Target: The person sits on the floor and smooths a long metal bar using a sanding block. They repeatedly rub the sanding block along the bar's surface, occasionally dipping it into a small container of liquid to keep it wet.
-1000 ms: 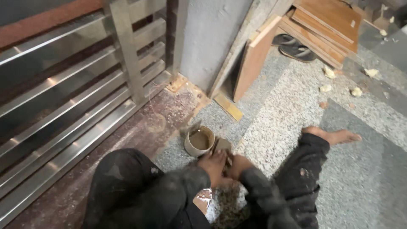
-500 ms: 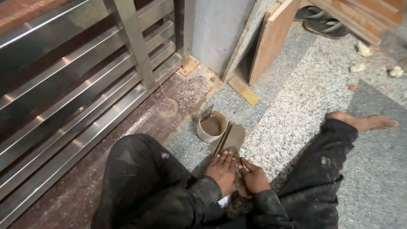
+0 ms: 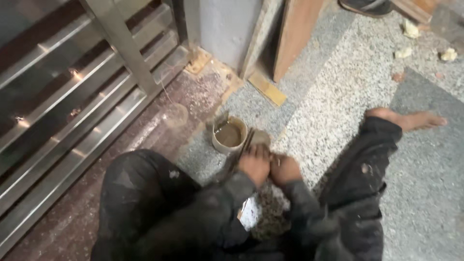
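Head view: the person sits on a speckled stone floor (image 3: 338, 96) with both legs drawn in and 1 bare foot (image 3: 411, 120) stretched out to the right. The left hand (image 3: 254, 164) and right hand (image 3: 286, 169) rest side by side, touching, low over the floor between the knees. The left hand's fingers are curled together around a thin dark stick (image 3: 240, 153) that slants up toward a small round can (image 3: 229, 135) of brownish liquid standing just beyond the knuckles. Whether the right hand's fingers grip anything I cannot tell; they look bunched and blurred. The stick seems light and stiff, best held near its lower end; the can looks open-topped, liable to spill, safest taken by its wall. A steel railing (image 3: 87, 111) runs along the left.
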